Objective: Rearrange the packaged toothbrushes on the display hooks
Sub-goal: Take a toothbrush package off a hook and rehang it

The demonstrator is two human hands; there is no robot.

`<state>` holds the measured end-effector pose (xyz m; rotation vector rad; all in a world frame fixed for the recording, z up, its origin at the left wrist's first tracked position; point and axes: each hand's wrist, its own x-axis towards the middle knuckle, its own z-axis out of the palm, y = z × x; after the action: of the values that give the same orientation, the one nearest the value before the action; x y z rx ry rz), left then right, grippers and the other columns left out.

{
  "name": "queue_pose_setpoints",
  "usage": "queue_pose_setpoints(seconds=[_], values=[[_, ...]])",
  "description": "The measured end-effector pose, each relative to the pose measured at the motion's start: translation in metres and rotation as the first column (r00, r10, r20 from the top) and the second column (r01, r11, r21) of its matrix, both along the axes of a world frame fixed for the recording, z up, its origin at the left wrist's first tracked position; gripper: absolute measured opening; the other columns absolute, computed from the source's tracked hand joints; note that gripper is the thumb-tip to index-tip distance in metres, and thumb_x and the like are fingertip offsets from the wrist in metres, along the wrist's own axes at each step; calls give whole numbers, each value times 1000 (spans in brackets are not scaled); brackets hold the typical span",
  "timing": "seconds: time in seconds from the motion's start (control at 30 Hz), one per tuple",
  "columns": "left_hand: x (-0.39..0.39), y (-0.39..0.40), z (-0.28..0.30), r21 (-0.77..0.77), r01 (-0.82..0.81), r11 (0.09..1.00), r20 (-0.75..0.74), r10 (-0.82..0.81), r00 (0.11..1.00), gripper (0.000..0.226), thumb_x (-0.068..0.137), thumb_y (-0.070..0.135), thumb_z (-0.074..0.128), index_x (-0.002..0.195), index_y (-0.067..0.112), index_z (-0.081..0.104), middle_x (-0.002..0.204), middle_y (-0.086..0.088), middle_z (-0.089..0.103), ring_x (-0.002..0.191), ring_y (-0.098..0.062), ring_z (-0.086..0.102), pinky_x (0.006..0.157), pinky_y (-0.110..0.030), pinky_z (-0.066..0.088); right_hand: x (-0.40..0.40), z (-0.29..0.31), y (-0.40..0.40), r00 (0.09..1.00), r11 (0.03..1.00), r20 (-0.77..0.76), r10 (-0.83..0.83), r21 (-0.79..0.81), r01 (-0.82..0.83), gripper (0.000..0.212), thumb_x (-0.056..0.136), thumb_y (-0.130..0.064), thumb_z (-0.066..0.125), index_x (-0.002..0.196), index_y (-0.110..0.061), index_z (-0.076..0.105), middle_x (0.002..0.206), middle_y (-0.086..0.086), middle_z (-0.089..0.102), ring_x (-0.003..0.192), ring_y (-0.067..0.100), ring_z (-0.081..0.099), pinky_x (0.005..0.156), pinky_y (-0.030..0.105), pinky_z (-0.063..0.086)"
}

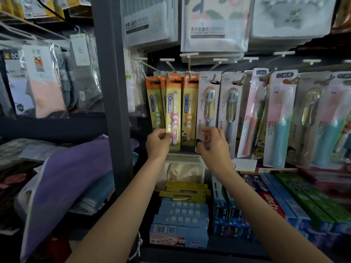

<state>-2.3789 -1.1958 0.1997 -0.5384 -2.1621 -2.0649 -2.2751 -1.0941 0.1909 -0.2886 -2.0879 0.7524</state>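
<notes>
Packaged toothbrushes hang in a row on white display hooks [171, 67]. At the left are orange-topped children's packs: one with a green brush [154, 103], one with a pink brush [173, 111] and one with an orange brush [189, 111]. My left hand [158, 142] pinches the lower edge of the pink brush pack, which still hangs from its hook. My right hand [212, 142] is at the bottom of the white SPRING pack [207, 103], fingers loosely curled near its lower edge. Whether they grip it is unclear. More SPRING, pink and teal packs [281, 120] hang to the right.
A dark upright post [114, 92] stands left of the hooks, with bagged socks beyond it. Towel packets [214, 23] hang above. Toothpaste boxes [180, 215] fill the shelf below my arms. Purple cloth [76, 171] lies lower left.
</notes>
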Motion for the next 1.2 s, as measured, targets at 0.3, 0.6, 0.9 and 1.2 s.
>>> queue_pose_setpoints(seconds=[0.3,0.6,0.9,1.2], values=[[26,-18,8,306,138,942,208,-207,956,22,85,5,64,107,5,65,107,-12,65,95,-21,62,83,-29,53,-13,14,-26,951,946,-3,310,-103,-309,47,88,-8,59,130,-18,40,90,0,63,81,20,65,70,29,53],[19,-22,-4,306,44,951,225,-117,967,14,88,3,56,89,14,64,103,-10,65,95,-20,60,89,-32,49,-32,-3,-43,961,959,33,274,-84,-270,51,86,-4,60,129,-16,38,86,-8,58,79,22,65,74,41,54],[3,-24,13,305,105,947,117,-147,982,23,91,12,56,111,24,58,118,-5,61,109,-16,58,99,-33,44,-33,-5,-24,996,992,-82,40,120,-30,51,90,3,50,138,-10,39,130,8,52,109,22,54,87,21,41],[13,-10,32,130,193,973,-117,-178,977,39,91,12,57,129,18,52,114,7,58,88,3,54,69,-11,44,-33,-10,-28,985,998,-160,58,2,-58,44,88,6,50,130,-8,44,119,8,55,97,19,56,78,20,43]])
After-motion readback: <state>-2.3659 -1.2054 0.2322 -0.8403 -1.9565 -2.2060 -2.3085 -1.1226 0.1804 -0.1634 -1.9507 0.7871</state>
